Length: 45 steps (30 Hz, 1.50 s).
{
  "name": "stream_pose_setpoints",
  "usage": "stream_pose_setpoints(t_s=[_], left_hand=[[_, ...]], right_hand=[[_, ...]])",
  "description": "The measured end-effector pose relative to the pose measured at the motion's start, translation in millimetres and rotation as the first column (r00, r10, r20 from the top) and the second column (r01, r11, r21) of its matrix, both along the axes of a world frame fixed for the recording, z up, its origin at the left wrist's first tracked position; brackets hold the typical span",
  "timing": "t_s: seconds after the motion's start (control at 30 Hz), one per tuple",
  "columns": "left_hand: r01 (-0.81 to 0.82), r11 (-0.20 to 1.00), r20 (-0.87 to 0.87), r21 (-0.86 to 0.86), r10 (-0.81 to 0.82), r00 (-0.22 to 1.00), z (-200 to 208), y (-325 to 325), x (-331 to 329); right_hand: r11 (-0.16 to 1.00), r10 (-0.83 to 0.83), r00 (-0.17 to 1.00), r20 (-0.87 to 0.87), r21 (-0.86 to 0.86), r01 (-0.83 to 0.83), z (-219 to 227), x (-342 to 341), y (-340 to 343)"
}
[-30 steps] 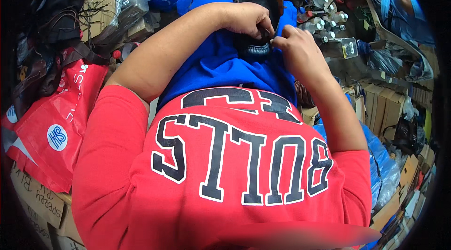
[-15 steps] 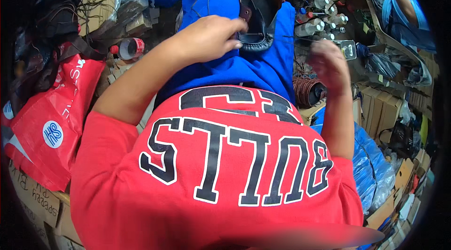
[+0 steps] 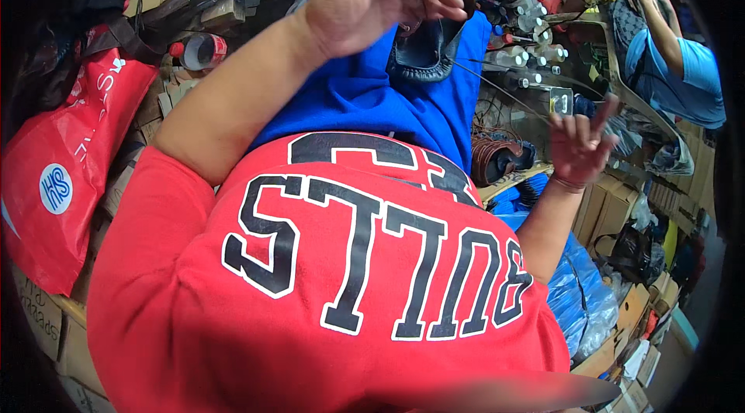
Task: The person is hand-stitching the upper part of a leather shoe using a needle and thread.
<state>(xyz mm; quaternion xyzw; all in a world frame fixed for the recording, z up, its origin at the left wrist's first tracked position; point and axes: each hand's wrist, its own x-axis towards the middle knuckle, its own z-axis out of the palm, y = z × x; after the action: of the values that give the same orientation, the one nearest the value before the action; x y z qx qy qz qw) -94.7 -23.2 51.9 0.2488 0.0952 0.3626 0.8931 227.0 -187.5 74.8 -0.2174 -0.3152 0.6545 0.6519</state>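
Note:
A black leather shoe (image 3: 421, 62) lies on my lap, on blue cloth (image 3: 349, 95), its gathered, stitched toe toward me. My left hand (image 3: 361, 5) is above the shoe and hides part of its opening. Its fingers are curled, with a thin dark strand around them. Off to the right, my right hand (image 3: 580, 143) is closed on a thread (image 3: 504, 92), which stretches taut from the shoe's toe. One finger of that hand points outward, and the hand is slightly blurred.
Several plastic bottles (image 3: 535, 56) stand beyond my right side, near a coil of brown cord (image 3: 490, 161). A red bag (image 3: 77, 172) and a fallen bottle (image 3: 203, 51) lie left. Blue plastic (image 3: 574, 281) and cardboard (image 3: 605, 203) fill the right. Another person (image 3: 675, 64) sits at the far right.
My left hand has risen from the shoe's side to above its opening. My right hand has swung outward to the right, drawing the thread out long from the toe.

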Motion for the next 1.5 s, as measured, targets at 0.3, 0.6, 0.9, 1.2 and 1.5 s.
stream_pose_setpoints(t_s=[0.3,0.6,0.9,1.2,1.5], left_hand=[[-0.128,0.98,-0.201,-0.151,0.096,0.975,-25.9,20.0,-22.6],[-0.073,0.996,-0.431,-0.053,0.043,0.901,-31.6,46.8,-56.1],[0.407,0.116,-0.371,0.906,0.679,0.633,-37.9,46.3,1.4],[0.596,0.199,-0.626,0.778,0.334,0.705,-63.0,34.5,65.4],[0.6,0.282,-0.662,0.749,0.271,0.698,-68.0,39.1,66.8]], right_hand=[[0.964,0.223,-0.467,0.855,-0.123,0.235,-79.6,-2.8,-25.5],[0.891,0.291,-0.153,0.945,-0.209,0.403,-113.2,34.3,-75.7],[0.876,-0.146,0.055,0.988,0.104,0.47,-34.4,-19.7,18.2],[0.942,0.241,-0.279,0.93,-0.293,-0.163,-11.5,-96.4,82.1],[0.992,0.117,0.012,0.993,-0.117,-0.042,7.4,-93.4,32.1]])
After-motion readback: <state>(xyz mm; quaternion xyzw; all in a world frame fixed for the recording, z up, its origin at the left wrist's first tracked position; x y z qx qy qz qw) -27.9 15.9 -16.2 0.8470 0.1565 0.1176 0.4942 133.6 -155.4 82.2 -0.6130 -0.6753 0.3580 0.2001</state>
